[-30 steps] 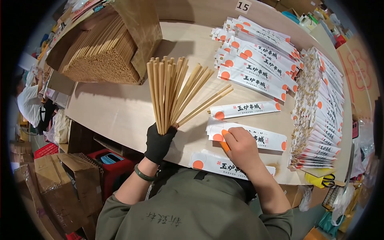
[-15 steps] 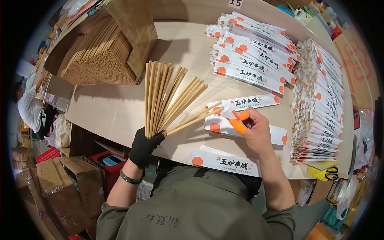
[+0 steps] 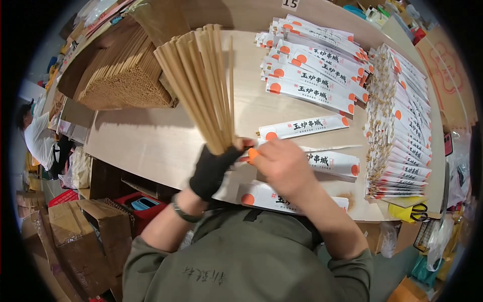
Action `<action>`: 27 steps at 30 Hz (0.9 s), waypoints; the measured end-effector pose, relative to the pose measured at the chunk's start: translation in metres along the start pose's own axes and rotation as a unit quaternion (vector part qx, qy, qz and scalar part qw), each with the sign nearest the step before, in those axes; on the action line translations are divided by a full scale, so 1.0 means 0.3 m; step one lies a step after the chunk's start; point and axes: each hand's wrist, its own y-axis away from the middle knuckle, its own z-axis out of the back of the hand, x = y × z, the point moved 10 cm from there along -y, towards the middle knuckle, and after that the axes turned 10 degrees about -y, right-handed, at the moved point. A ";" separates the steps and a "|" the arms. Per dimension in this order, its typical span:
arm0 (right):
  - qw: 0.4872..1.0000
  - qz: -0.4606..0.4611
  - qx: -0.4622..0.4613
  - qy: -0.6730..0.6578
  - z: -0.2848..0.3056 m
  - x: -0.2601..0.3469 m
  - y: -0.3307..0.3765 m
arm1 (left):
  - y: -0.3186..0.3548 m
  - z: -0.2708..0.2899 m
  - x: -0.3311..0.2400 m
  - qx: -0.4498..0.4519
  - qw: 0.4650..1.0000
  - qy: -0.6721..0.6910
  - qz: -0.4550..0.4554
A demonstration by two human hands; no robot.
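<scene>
A fanned bundle of wooden chopsticks (image 3: 204,85) rises from my left hand (image 3: 214,171), which wears a black fingerless glove and grips their lower ends. My right hand (image 3: 282,163), with orange finger covers, meets the left hand's fingertips. Its fingers are pinched together, and what lies between them is hidden. Partly under the right hand lies a white printed paper sleeve (image 3: 334,162) with orange-red dots. Just beyond it is a sleeve with chopstick ends showing (image 3: 304,127). Nearer to me, more flat sleeves (image 3: 264,197) lie under my right forearm.
At the far left an open cardboard box (image 3: 166,17) holds densely packed chopsticks (image 3: 123,75). Filled sleeves (image 3: 317,75) are piled at the back, and a long stack (image 3: 402,126) runs along the right. Black-handled scissors (image 3: 418,212) sit at the right edge. Another person (image 3: 37,131) is at far left.
My left hand has moved right and toward me, tilting the chopstick bundle leftward. My right hand has moved left from the sleeve's open end to meet it. The pair of chopsticks reaching toward the sleeve no longer shows.
</scene>
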 end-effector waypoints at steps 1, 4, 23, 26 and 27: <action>0.998 -0.006 0.017 0.052 -0.022 0.011 -0.018 | -0.015 -0.037 -0.028 -0.001 1.000 -0.001 -0.026; 0.991 -0.013 -0.123 0.053 0.113 -0.063 0.003 | -0.073 0.035 -0.040 -0.052 0.986 -0.092 -0.131; 0.997 -0.058 0.001 0.044 -0.057 -0.135 0.214 | -0.001 0.242 0.154 -0.185 0.975 -0.119 -0.033; 0.998 -0.058 -0.015 0.019 -0.045 -0.135 0.215 | 0.011 0.258 0.168 -0.176 0.973 -0.152 0.008; 0.997 -0.062 -0.037 -0.001 -0.028 -0.138 0.214 | 0.019 0.261 0.159 -0.176 0.973 -0.151 0.009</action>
